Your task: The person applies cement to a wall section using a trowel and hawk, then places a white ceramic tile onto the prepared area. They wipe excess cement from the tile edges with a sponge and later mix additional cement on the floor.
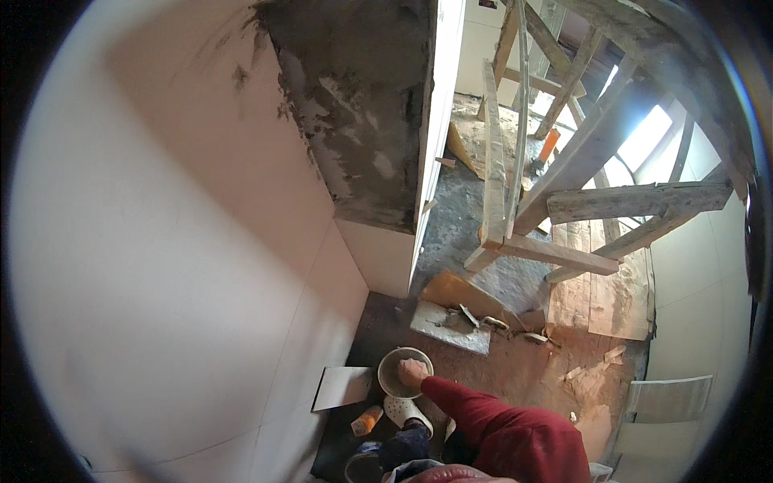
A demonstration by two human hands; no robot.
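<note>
Right hand (pixel 413 373) at bucket (pixel 387 378) — white clog (pixel 399 409) beside it — wooden trestle (pixel 580 157) farther off.

A rough wooden trestle (pixel 636 201) stands on the dusty floor (pixel 455 233) before a bright window (pixel 646 135).

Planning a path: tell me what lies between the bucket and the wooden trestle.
In the head view, a pale slab with what look like tools on it, and a brown sheet beyond, lie between the bucket and the wooden trestle.
</note>
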